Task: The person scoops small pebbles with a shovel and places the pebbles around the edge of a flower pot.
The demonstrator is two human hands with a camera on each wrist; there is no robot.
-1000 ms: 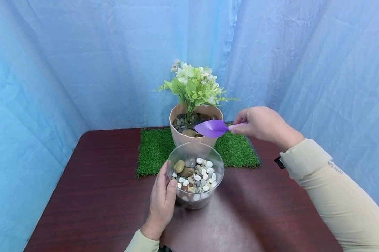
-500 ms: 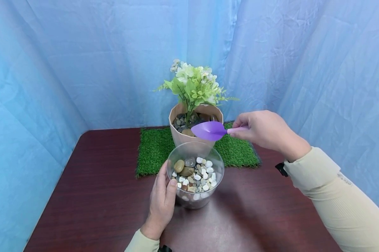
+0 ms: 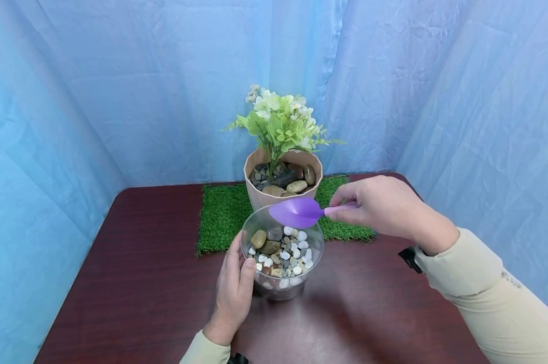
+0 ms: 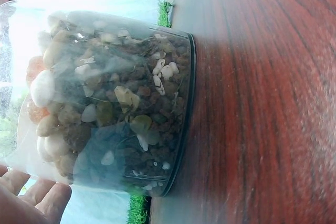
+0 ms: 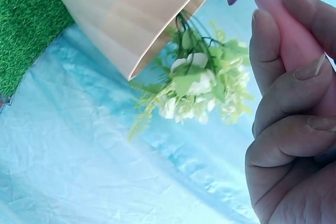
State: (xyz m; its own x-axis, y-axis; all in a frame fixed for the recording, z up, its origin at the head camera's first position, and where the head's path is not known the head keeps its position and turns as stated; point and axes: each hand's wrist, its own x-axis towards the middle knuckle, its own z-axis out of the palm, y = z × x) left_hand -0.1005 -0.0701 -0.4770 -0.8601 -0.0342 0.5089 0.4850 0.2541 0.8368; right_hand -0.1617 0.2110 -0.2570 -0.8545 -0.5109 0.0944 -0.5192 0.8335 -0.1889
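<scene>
My right hand (image 3: pixel 383 207) holds a small trowel by its pink handle (image 5: pixel 296 48), fingers curled around it in the right wrist view. The trowel's purple blade (image 3: pixel 297 213) points left over the far rim of a clear plastic container (image 3: pixel 279 292), and no stones show on it. My left hand (image 3: pixel 235 288) grips that container's left side, thumb at the near rim. Inside lie white pebbles (image 3: pixel 297 270) and a few larger brown stones (image 3: pixel 258 238); darker gravel (image 4: pixel 136 77) shows through the wall in the left wrist view.
Behind the container, a beige pot (image 3: pixel 261 196) stands on a green artificial grass mat (image 3: pixel 224 217). It holds dark and tan stones (image 3: pixel 297 186) and a plant with white flowers (image 3: pixel 283 121). The dark red table (image 3: pixel 142 273) is bordered by blue cloth (image 3: pixel 165 91).
My right hand has moved down and towards me, bringing the trowel from in front of the beige pot to over the clear container's far rim. My left hand has stayed in place.
</scene>
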